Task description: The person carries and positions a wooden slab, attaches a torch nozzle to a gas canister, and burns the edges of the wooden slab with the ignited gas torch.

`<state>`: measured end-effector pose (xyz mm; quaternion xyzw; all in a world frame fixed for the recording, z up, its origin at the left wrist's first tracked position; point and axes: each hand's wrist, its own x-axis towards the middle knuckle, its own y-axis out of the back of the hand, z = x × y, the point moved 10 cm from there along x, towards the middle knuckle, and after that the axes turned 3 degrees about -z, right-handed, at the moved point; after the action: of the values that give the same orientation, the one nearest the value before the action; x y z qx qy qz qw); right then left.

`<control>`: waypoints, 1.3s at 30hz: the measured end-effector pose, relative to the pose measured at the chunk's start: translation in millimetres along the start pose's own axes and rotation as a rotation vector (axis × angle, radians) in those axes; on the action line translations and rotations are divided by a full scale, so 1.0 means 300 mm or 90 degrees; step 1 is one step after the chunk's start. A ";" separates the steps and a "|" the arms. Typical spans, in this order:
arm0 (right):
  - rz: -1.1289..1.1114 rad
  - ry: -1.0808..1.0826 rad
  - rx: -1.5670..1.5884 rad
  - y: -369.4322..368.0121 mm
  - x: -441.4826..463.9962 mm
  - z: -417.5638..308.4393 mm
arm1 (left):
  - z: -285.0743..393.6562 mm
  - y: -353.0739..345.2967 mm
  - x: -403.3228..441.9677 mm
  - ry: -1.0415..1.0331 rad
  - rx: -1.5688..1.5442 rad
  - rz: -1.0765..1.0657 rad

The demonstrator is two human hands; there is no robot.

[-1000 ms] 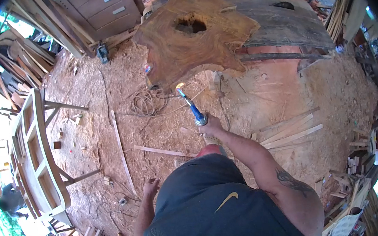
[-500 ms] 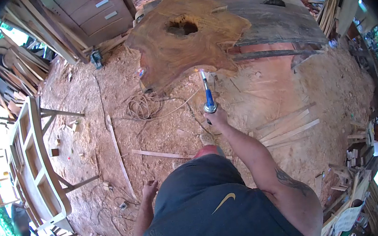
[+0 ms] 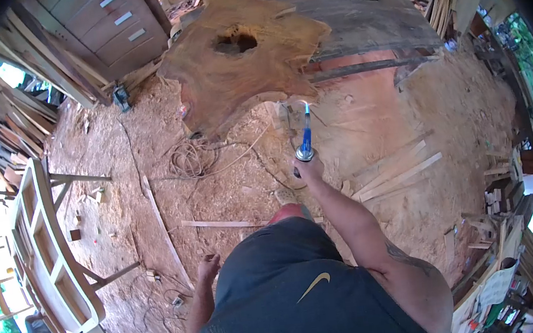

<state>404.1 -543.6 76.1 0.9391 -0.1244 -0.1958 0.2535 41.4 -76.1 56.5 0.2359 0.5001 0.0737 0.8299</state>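
Note:
My right hand (image 3: 308, 167) is wrapped round the lower end of a blue blowtorch (image 3: 306, 142), which points away from me. A small bluish-white flame (image 3: 306, 105) burns at its nozzle, at the near edge of a large irregular wood slab (image 3: 203, 75). That slab is brown, with a dark hole near its upper middle. My left hand (image 3: 209, 266) hangs at my left side, away from the slab; its fingers look curled, but whether they hold anything is too small to tell.
A wooden frame on legs (image 3: 42, 225) stands at the left. Coiled cord (image 3: 192, 160) and thin wood strips (image 3: 399, 177) lie on the shavings-covered floor. A grey board (image 3: 369, 30) lies beyond the slab, and drawers (image 3: 109, 26) stand at the upper left.
The torch has swung from the slab's near-left edge toward its near-right corner, its flame now bluish-white instead of orange. The view has turned, so the slab sits further left. My left hand stays low.

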 end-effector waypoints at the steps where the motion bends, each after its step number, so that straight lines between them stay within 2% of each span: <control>1: 0.003 -0.014 -0.029 0.008 0.001 0.011 | 0.008 0.006 -0.003 -0.001 0.012 0.005; 4: 0.021 -0.037 -0.019 0.010 0.014 0.062 | -0.029 -0.003 0.058 -0.051 -0.016 0.003; 8: 0.010 -0.036 0.027 -0.013 0.011 0.079 | 0.009 0.020 0.009 -0.023 0.030 0.014; 14: -0.059 0.009 -0.151 -0.091 0.035 0.035 | -0.074 -0.002 0.012 -0.002 -0.037 -0.001; 16: -0.089 0.009 -0.171 -0.120 0.030 0.018 | -0.070 0.004 -0.032 0.041 -0.030 0.001; 20: -0.159 0.088 -0.147 -0.185 0.002 -0.043 | -0.061 0.012 -0.076 0.054 -0.039 0.029; 23: -0.192 0.092 -0.232 -0.221 -0.029 -0.083 | -0.073 0.009 -0.079 0.062 -0.031 0.026; 26: -0.254 0.134 -0.221 -0.230 -0.084 -0.158 | -0.076 0.003 -0.070 0.053 -0.019 0.023; 27: -0.292 0.094 -0.226 -0.217 -0.116 -0.187 | -0.073 0.003 -0.071 0.051 -0.024 0.022; 34: -0.367 0.193 -0.324 -0.323 -0.156 -0.151 | -0.049 0.011 -0.086 0.066 -0.015 0.025; 39: -0.412 0.208 -0.261 -0.359 -0.179 -0.111 | -0.031 0.019 -0.096 0.061 0.007 0.030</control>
<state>384.9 -421.1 62.5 0.8785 0.2610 -0.1346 0.3769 20.0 -78.5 78.4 0.2482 0.5338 0.1021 0.8019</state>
